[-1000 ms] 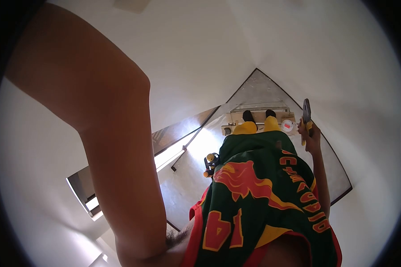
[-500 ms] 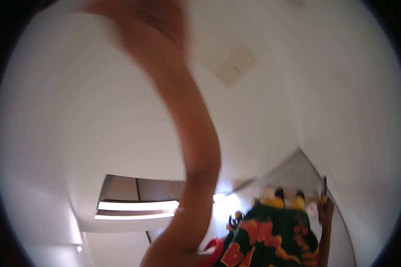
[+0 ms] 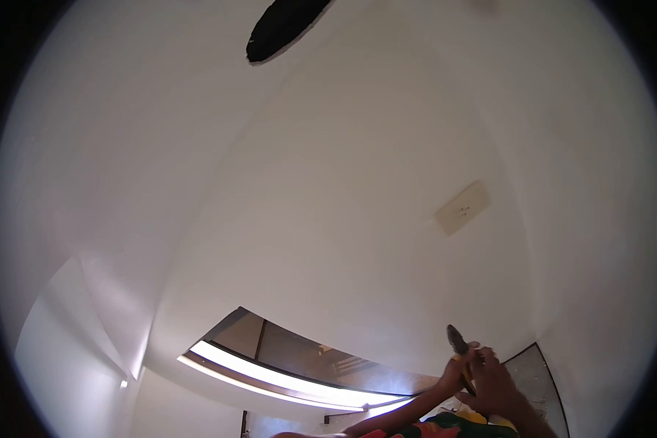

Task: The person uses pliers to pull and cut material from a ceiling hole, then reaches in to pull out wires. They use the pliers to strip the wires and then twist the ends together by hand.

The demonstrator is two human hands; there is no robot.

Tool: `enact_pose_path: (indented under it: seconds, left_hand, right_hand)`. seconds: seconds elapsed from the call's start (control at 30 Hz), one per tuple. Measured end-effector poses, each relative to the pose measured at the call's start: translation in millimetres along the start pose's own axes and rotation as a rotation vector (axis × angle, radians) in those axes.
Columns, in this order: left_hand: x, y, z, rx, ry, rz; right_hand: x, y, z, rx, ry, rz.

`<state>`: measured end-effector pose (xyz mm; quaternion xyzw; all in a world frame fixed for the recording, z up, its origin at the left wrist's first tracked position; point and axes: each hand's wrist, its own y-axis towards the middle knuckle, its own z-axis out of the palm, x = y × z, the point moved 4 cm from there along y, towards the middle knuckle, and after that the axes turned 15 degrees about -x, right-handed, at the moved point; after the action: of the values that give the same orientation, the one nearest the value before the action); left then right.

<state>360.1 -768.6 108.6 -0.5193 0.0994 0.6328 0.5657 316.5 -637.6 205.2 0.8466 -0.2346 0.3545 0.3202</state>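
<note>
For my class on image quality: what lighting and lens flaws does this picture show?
Head view: glare at the light strip; its edges bowed; corners black; soft shading across the walls; marks on the wall plate too small to read; pliers dim, short on detail.

Mostly smooth matt wall [image 3: 328, 219], plus some metal, plastic and cloth
So the wall's got that flat painted look, pretty smooth, with just a soft sheen low on the left side. The beige wall plate [image 3: 463, 208] looks like smooth, dullish plastic. Pliers [image 3: 457, 340] have a dark grey metal head, kinda dull, and yellow handles that look like plastic. The jersey [image 3: 445, 429] is cloth, can't make out the weave tbh.
</note>
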Motion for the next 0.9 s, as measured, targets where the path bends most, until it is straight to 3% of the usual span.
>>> enact_pose_path:
  seconds: [0.03, 0.07, 0.1, 0.13, 0.17, 0.2, 0.27, 0.37, 0.43, 0.47, 0.53, 0.57, 0.63, 0.73, 0.77, 0.8, 0.87, 0.9]
  left_hand:
    - [-4, -2, -8, -0.119, -0.216, -0.056]
    - [-8, -1, -16, -0.129, -0.209, -0.046]
    - [-19, 0, -32, -0.117, -0.252, 0.029]
    - [-28, -3, -43, -0.101, -0.293, 0.102]
    - [-37, -17, -39, -0.262, -0.234, 0.132]
    - [-39, -22, -56, -0.261, -0.179, 0.173]
    - [-36, -33, -88, -0.292, -0.06, 0.229]
    - [-13, -39, -90, -0.48, -0.057, 0.272]
    - [3, -42, -92, -0.578, -0.123, 0.218]
    - [9, -42, -95, -0.586, -0.126, 0.217]
    - [17, -20, -114, -0.663, -0.169, 0.19]
    - [12, -9, -119, -0.698, -0.157, 0.196]
    - [2, -4, -116, -0.735, -0.156, 0.222]
    - [5, -12, -116, -0.758, -0.175, 0.241]
    - [4, -8, -118, -0.743, -0.192, 0.251]
    - [3, -4, -120, -0.739, -0.183, 0.255]
    - [3, -5, -118, -0.766, -0.171, 0.246]
    - [3, -5, -118, -0.753, -0.163, 0.244]
  right_hand:
    - [12, 16, -16, 0.096, -0.212, -0.152]
    - [26, 40, -36, -0.144, -0.428, -0.346]
    - [40, 74, -58, -0.306, -0.436, -0.363]
    - [65, 115, -94, -0.33, -0.172, -0.28]
    - [86, 149, -121, -0.534, 0.121, -0.434]
    - [117, 182, -146, -0.669, 0.199, -0.642]
    - [165, 238, -183, -0.687, 0.316, -0.848]
    - [189, 290, -245, -0.75, 0.316, -0.767]
    - [184, 318, -264, -0.837, -0.063, -0.541]
    - [188, 319, -255, -0.936, 0.091, -0.755]
    - [160, 333, -233, -0.568, 0.58, -0.755]
    - [152, 350, -236, -0.569, 0.579, -0.764]
    - [148, 369, -254, -0.858, 0.235, -0.712]
    - [163, 358, -259, -0.797, 0.45, -0.758]
    - [166, 353, -259, -0.584, 0.782, -0.69]
    - [168, 351, -264, -0.594, 0.782, -0.693]
    - [174, 350, -259, -0.108, 1.188, -0.636]
    - [175, 352, -258, -0.119, 1.184, -0.638]
